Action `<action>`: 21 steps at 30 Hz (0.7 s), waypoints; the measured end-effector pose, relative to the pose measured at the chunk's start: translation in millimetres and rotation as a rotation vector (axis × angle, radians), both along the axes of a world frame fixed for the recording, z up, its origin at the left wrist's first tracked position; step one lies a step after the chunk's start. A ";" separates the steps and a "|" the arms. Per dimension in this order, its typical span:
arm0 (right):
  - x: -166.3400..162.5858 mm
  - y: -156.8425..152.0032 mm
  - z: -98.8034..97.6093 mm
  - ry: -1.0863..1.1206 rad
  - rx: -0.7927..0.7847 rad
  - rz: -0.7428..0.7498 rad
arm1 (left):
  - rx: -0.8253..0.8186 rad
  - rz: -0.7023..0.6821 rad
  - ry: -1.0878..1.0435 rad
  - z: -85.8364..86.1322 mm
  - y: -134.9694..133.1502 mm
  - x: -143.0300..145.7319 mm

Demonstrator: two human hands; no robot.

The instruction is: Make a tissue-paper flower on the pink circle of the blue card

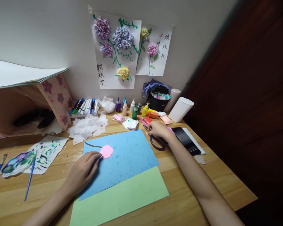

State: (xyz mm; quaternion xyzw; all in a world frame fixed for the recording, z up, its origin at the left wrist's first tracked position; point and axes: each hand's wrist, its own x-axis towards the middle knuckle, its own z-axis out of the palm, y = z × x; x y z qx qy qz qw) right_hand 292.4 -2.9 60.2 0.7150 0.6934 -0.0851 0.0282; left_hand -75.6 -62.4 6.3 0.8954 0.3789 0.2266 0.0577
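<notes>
Pink cutout (107,151) on blue sheet (132,157) is being touched by left hand (84,168), fingers nearly together; curled right hand (159,129) is being held near scissors (152,143). Both grips unclear. Creasing is being risked by fingertip pressure.

The scalloped piece (107,151) is pink, the upper sheet (130,157) mottled blue, the lower sheet (124,197) pale green.

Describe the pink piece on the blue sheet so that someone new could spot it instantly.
On the wooden table, find the blue sheet overlapping a green sheet. In its upper left part, against the left hand, lies the pink piece. Rounded, with a scalloped edge, it is the only pink thing on that blue sheet.
</notes>
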 end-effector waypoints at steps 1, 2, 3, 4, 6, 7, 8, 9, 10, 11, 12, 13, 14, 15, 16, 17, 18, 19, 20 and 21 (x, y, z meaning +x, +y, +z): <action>-5.5 -0.7 -1.4 -0.024 0.007 -0.005 | 0.000 0.000 0.005 -0.1 0.1 -0.1; -10.5 -1.5 -2.5 -0.051 0.017 -0.013 | -0.004 -0.001 0.012 -0.1 0.2 -0.2; -14.8 -2.2 -3.3 -0.075 0.026 -0.021 | -0.011 -0.003 0.018 -0.1 0.2 -0.3; -18.2 -2.9 -3.9 -0.094 0.034 -0.026 | -0.017 -0.005 0.024 -0.1 0.1 -0.4; -22.2 -3.6 -4.3 -0.120 0.031 -0.027 | -0.028 -0.004 0.033 0.1 0.1 -0.5; -23.0 -3.7 -4.4 -0.127 0.020 -0.026 | -0.031 -0.002 0.036 0.2 0.1 -0.6; -23.2 -3.4 -4.5 -0.132 0.006 -0.025 | -0.032 0.001 0.036 0.4 0.1 -0.6; -23.1 -2.9 -4.9 -0.137 -0.010 -0.024 | -0.031 0.004 0.035 0.5 0.1 -0.6; -22.8 -2.2 -5.5 -0.142 -0.024 -0.023 | -0.029 0.007 0.032 0.6 0.2 -0.7; -22.5 -1.3 -6.5 -0.148 -0.038 -0.023 | -0.024 0.011 0.028 0.7 0.2 -0.9; -22.3 -0.3 -7.8 -0.155 -0.051 -0.024 | -0.019 0.016 0.024 0.5 0.3 -1.1; -22.2 0.8 -9.2 -0.162 -0.063 -0.024 | -0.015 0.025 0.022 0.3 0.3 -1.4; -22.2 1.8 -10.5 -0.168 -0.074 -0.024 | -0.013 0.035 0.021 -0.1 0.4 -1.8; -22.2 2.8 -11.8 -0.173 -0.082 -0.024 | -0.011 0.043 0.021 -0.7 0.5 -2.3; -22.2 3.7 -12.8 -0.177 -0.088 -0.022 | -0.011 0.049 0.022 -1.3 0.7 -2.8; -22.0 4.5 -13.4 -0.181 -0.090 -0.020 | -0.013 0.053 0.024 -2.0 0.9 -3.3; -21.7 5.3 -13.7 -0.185 -0.088 -0.018 | -0.016 0.055 0.026 -2.6 1.2 -3.7; -21.1 6.1 -13.7 -0.188 -0.083 -0.016 | -0.018 0.056 0.025 -3.1 1.5 -4.0; -20.3 6.8 -13.6 -0.191 -0.076 -0.014 | -0.022 0.056 0.023 -3.5 1.7 -4.1; -19.2 7.4 -13.2 -0.194 -0.069 -0.010 | -0.026 0.058 0.020 -3.7 1.9 -4.2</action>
